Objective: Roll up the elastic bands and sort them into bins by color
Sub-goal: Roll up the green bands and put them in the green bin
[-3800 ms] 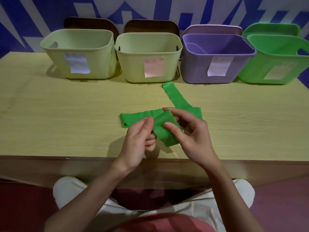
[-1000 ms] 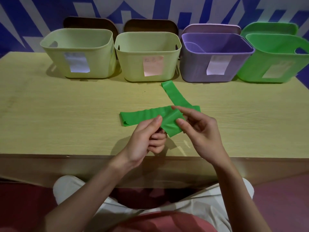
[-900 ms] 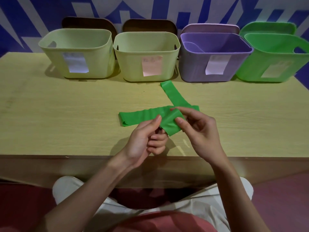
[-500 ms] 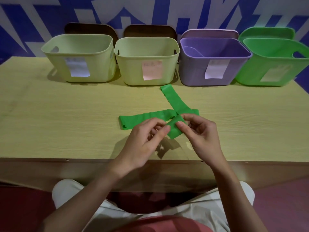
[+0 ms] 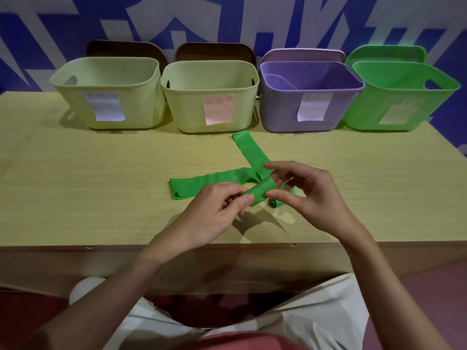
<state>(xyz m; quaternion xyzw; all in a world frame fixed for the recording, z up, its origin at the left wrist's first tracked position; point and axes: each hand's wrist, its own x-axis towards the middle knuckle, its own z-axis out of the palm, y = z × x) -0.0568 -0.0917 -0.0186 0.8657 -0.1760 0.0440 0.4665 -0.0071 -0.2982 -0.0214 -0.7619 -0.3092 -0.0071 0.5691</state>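
Both hands, left hand [image 5: 214, 210] and right hand [image 5: 310, 195], pinch the green band [image 5: 260, 194] in front of the purple bin [image 5: 283, 114].

Matt plastic, pale wood grain, smooth green rubber

The desk [image 5: 101, 193] shows light, matt wood grain; at 12 o'clock the four bins [image 5: 209, 97] look like smooth matt plastic with paper labels [image 5: 218, 109], and the green band [image 5: 202, 184] looks thin, smooth and rubbery, slightly wavy.

Four bins [image 5: 209, 97] line the surface [image 5: 75, 185] at 12 o'clock; the band [image 5: 202, 184] lies before them, centre.
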